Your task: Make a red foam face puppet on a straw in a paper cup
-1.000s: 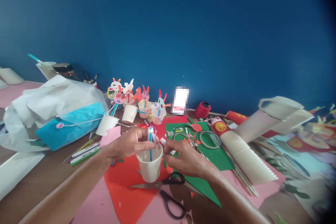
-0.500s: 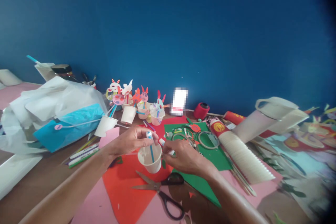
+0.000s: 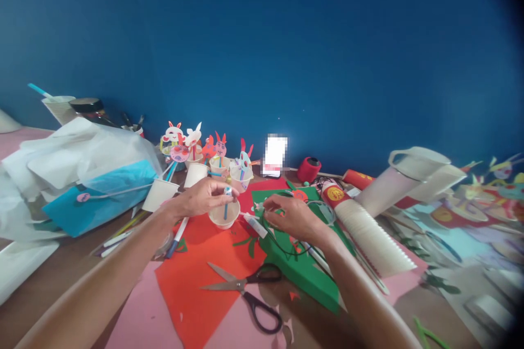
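Note:
My left hand (image 3: 202,196) grips a small white paper cup (image 3: 224,216) by its rim and pinches the top of a blue straw (image 3: 225,206) standing in it. The cup is just above a red paper sheet (image 3: 192,278). My right hand (image 3: 289,217) is to the right of the cup, over a green paper sheet (image 3: 305,270). Its fingers are closed around a white glue tube (image 3: 254,225) that points toward the cup.
Black-handled scissors (image 3: 245,283) lie open on the red sheet near me. Several finished bunny cups (image 3: 204,158) line the blue wall. A long stack of paper cups (image 3: 368,234) lies at right, a plastic bag (image 3: 82,169) at left, markers (image 3: 118,235) beside it, a red spool (image 3: 309,169) behind.
Both hands moved away from me toward the wall. The cup went from upright to tilted and lower. The right hand came off the cup's rim and shifted over the green sheet.

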Motion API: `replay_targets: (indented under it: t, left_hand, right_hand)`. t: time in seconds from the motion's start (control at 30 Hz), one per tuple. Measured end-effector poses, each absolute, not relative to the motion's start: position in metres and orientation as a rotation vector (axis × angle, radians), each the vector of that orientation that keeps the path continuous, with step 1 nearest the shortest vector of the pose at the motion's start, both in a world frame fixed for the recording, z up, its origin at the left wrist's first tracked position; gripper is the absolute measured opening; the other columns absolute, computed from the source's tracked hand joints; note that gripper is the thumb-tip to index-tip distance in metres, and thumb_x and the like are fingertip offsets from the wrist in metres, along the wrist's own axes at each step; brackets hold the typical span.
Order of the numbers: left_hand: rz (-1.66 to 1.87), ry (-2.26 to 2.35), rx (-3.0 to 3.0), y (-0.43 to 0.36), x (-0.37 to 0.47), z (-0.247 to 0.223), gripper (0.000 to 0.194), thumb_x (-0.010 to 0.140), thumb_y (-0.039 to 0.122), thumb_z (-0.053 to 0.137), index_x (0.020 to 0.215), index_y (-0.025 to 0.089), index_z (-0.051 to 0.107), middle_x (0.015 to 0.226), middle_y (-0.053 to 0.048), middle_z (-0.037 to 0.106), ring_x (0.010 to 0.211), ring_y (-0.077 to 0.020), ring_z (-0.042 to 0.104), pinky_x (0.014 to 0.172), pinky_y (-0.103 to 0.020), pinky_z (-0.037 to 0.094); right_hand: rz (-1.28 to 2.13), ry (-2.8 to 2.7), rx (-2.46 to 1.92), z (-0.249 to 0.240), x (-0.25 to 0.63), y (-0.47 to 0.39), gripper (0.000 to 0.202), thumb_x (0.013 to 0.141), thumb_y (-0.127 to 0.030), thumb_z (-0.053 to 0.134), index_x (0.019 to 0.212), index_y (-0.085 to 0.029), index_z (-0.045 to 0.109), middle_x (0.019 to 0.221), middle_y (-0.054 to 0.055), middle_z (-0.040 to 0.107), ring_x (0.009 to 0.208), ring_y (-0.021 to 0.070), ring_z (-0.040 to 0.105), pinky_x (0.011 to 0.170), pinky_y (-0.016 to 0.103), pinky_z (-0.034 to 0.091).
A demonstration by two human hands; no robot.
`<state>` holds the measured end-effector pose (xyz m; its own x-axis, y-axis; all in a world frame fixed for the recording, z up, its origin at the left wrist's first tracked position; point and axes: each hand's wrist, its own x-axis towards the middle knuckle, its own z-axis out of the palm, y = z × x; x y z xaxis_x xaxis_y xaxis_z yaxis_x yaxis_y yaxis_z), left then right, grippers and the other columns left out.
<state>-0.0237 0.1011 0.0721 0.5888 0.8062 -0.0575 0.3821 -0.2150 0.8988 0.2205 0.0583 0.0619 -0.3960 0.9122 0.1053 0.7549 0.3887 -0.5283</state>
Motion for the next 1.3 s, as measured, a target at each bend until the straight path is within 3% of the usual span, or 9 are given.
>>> replay_targets:
  t: [0.23, 0.4, 0.57, 0.73, 0.87, 0.97, 1.3]
  left_hand:
    - [0.519, 0.940, 1.872, 0.100, -0.022, 0.063, 0.035, 0.078, 0.039, 0.053, 0.097, 0.012, 0.066, 0.090, -0.008, 0.069, 0.086, -0.0210, 0.060, 0.074, -0.027, 0.045]
    - [0.514, 0.917, 1.943, 0.102, -0.020, 0.063, 0.035, 0.078, 0.040, 0.052, 0.087, 0.011, 0.068, 0.082, -0.006, 0.067, 0.078, -0.0188, 0.057, 0.068, -0.025, 0.042]
    - [0.581, 0.937, 2.012, 0.106, -0.018, 0.055, 0.034, 0.078, 0.041, 0.051, 0.071, 0.011, 0.067, 0.064, 0.000, 0.057, 0.062, -0.0129, 0.049, 0.056, -0.021, 0.036]
    - [0.589, 0.988, 2.019, 0.108, -0.017, 0.046, 0.037, 0.078, 0.042, 0.051, 0.063, 0.010, 0.063, 0.054, 0.002, 0.049, 0.053, -0.0104, 0.041, 0.050, -0.020, 0.031]
    - [0.608, 0.924, 2.021, 0.103, -0.013, 0.049, 0.035, 0.079, 0.040, 0.048, 0.070, 0.012, 0.066, 0.061, 0.000, 0.057, 0.060, -0.0141, 0.048, 0.055, -0.022, 0.035]
    - [0.620, 0.929, 2.003, 0.099, -0.010, 0.053, 0.031, 0.079, 0.037, 0.048, 0.075, 0.012, 0.067, 0.069, 0.000, 0.061, 0.067, -0.0167, 0.052, 0.061, -0.023, 0.038]
    - [0.651, 0.957, 1.980, 0.100, -0.011, 0.049, 0.029, 0.078, 0.038, 0.049, 0.075, 0.014, 0.066, 0.072, 0.000, 0.065, 0.075, -0.0186, 0.058, 0.067, -0.023, 0.042]
  right_hand:
    - [0.577, -2.114, -1.299, 0.053, 0.205, 0.060, 0.018, 0.083, -0.024, 0.047, 0.090, -0.021, 0.063, 0.089, 0.002, 0.066, 0.082, 0.0139, 0.059, 0.071, 0.024, 0.042]
    - [0.489, -1.972, -1.139, 0.052, 0.184, 0.071, 0.021, 0.085, -0.023, 0.047, 0.100, -0.021, 0.062, 0.092, 0.003, 0.063, 0.088, 0.0141, 0.056, 0.077, 0.025, 0.041]
    - [0.543, -1.973, -1.041, 0.056, 0.165, 0.083, 0.023, 0.081, -0.027, 0.053, 0.102, -0.023, 0.062, 0.088, 0.003, 0.061, 0.083, 0.0146, 0.057, 0.074, 0.026, 0.042]
    - [0.522, -1.990, -1.037, 0.057, 0.156, 0.080, 0.017, 0.079, -0.020, 0.055, 0.093, -0.022, 0.064, 0.088, 0.001, 0.063, 0.085, 0.0146, 0.056, 0.075, 0.025, 0.040]
    - [0.342, -1.995, -1.152, 0.054, 0.153, 0.077, 0.006, 0.077, -0.021, 0.055, 0.077, -0.020, 0.061, 0.073, -0.001, 0.061, 0.074, 0.0138, 0.054, 0.069, 0.025, 0.036]
    - [0.203, -1.983, -1.195, 0.051, 0.149, 0.076, 0.011, 0.078, -0.024, 0.054, 0.069, -0.018, 0.058, 0.068, 0.000, 0.059, 0.070, 0.0139, 0.053, 0.069, 0.027, 0.033]
    - [0.337, -1.922, -1.254, 0.052, 0.147, 0.075, 0.012, 0.079, -0.028, 0.054, 0.078, -0.019, 0.061, 0.072, 0.000, 0.062, 0.068, 0.0133, 0.054, 0.068, 0.025, 0.036]
